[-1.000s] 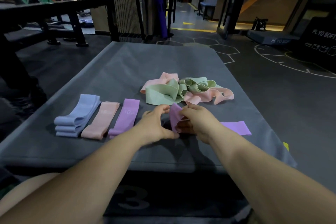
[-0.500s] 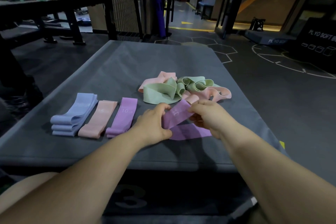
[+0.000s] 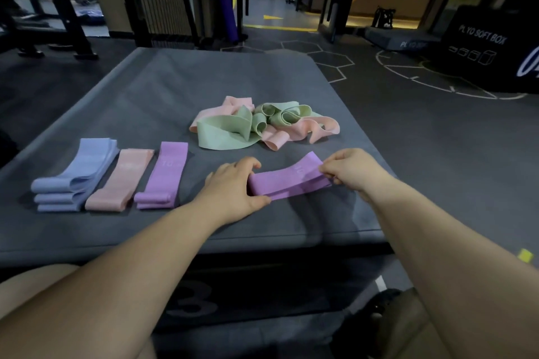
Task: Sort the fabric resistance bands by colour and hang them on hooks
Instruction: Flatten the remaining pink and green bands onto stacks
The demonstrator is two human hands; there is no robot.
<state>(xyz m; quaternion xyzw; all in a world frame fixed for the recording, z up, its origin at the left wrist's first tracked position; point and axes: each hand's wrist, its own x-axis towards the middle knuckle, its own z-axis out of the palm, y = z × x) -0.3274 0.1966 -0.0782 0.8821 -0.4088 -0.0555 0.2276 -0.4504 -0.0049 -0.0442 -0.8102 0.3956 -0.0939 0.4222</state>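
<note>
Fingers (image 3: 251, 165) of the left hand (image 3: 233, 183) curl round the near-left end of a purple band (image 3: 287, 183), thumb along its front edge. At the other end the right hand (image 3: 354, 173) pinches the fabric, fingertips (image 3: 328, 169) on top. Band drawn out flat between both hands, low over the grey padded box top (image 3: 210, 81); contact with the surface unclear. Left of the hands, in a row: blue stack (image 3: 77, 175), folded pink band (image 3: 122, 181), folded purple band (image 3: 167, 175). Just behind the held band: tangled pile of green and pink bands (image 3: 262, 125).
</note>
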